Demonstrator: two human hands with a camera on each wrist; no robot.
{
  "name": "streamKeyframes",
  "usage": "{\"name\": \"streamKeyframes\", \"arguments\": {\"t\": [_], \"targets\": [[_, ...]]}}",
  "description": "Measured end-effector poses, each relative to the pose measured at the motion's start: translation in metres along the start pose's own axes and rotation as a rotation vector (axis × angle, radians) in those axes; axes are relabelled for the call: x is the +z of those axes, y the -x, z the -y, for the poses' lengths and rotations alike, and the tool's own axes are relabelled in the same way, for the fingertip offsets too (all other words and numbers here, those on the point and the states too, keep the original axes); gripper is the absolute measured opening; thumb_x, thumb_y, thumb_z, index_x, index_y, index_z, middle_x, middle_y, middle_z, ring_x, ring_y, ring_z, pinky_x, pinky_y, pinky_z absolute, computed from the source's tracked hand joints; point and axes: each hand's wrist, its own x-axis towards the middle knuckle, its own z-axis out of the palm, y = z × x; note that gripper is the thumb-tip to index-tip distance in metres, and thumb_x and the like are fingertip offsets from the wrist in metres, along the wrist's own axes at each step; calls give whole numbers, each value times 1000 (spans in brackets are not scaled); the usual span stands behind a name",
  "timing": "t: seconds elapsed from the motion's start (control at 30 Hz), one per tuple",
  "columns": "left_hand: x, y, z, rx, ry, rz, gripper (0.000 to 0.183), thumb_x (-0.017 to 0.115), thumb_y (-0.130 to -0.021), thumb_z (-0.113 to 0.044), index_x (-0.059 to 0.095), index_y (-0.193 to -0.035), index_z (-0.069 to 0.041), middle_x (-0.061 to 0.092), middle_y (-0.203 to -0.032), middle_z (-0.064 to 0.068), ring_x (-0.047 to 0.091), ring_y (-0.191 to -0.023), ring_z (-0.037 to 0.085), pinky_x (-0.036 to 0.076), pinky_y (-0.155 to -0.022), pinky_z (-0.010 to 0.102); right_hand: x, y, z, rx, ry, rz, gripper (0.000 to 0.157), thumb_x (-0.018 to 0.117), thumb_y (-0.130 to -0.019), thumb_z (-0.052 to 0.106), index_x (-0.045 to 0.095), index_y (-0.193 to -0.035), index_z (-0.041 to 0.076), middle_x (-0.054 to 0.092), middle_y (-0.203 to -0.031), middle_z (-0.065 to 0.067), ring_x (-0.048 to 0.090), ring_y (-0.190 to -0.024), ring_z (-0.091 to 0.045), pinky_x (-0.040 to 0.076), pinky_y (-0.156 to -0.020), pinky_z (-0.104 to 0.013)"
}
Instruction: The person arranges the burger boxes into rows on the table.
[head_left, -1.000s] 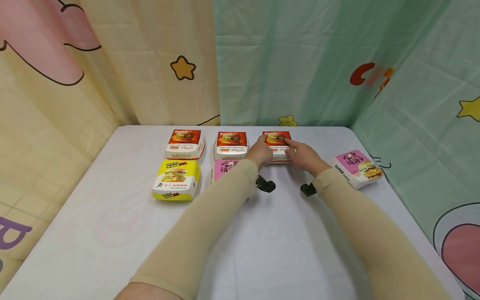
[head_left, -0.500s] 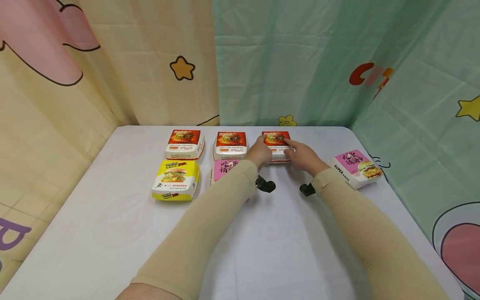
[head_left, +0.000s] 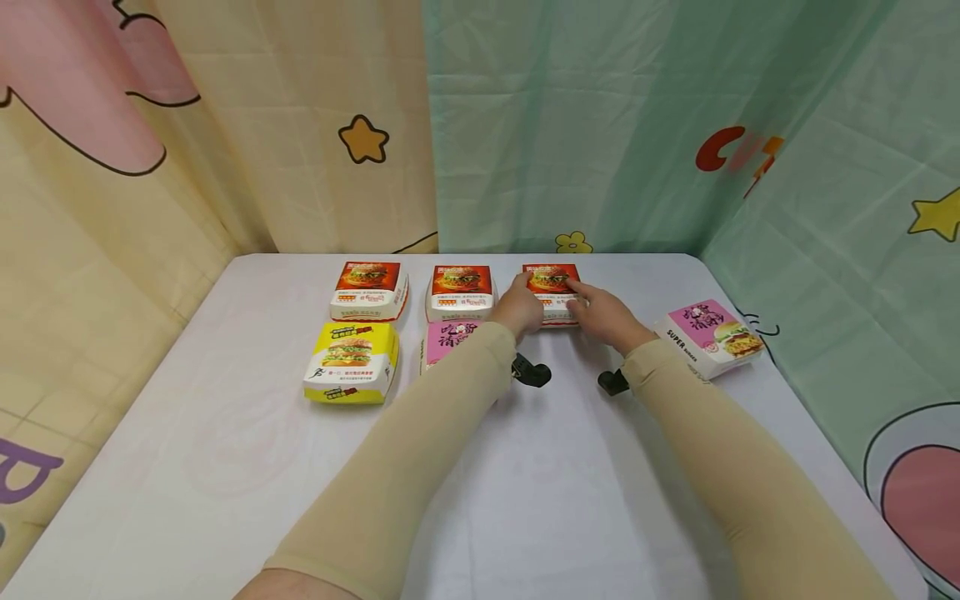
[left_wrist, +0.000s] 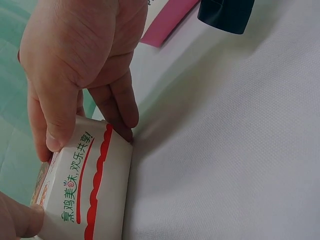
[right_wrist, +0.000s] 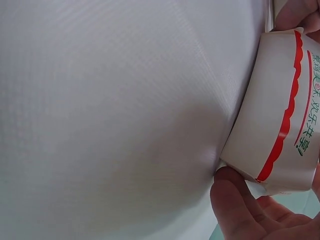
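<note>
At the back of the table, a red-and-white burger box point(head_left: 553, 282) sits between my two hands, lid art facing up. My left hand point(head_left: 519, 307) grips its left side; in the left wrist view the thumb lies on the upper edge and the fingers reach down the side of the box point(left_wrist: 95, 185). From the right, my right hand point(head_left: 609, 318) holds the opposite side, thumb over the top. Fingers of this right hand point(right_wrist: 245, 207) bend at the lower corner of the box point(right_wrist: 280, 105) in the right wrist view, right at the white cloth.
Two matching red-and-white boxes, one left point(head_left: 369, 292) and one nearer point(head_left: 461, 292), share the back row. A yellow burger box point(head_left: 351, 362) stands in front at left. My left sleeve partly hides a pink box point(head_left: 446, 340). Another pink box point(head_left: 712, 337) lies angled near the right edge.
</note>
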Motion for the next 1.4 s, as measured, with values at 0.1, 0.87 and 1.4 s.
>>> {"name": "streamKeyframes", "arguments": {"t": [0.1,0.87,1.4], "targets": [[0,0,0,5,2,-1,76,50,-100,-3,28,-167,-31,44,-166,7,52,-125,29,49,-99,41,0,0,0,2,3,0,61,40,-113,36,22,-170,23,28,-172,-20,26,-159,-43,27,-127,-61],[1,2,0,12,27,-10,76,53,-100,-3,28,-167,-29,45,-165,9,53,-127,30,50,-103,44,1,-1,1,50,-12,7,62,41,-113,38,21,-170,27,25,-174,-16,25,-160,-42,25,-128,-63],[3,7,-2,9,6,-27,77,53,-101,-4,24,-168,-29,48,-162,13,57,-122,30,51,-96,42,2,1,3,36,-41,-9,62,43,-112,38,22,-170,27,26,-174,-17,26,-160,-42,26,-128,-62]]}}
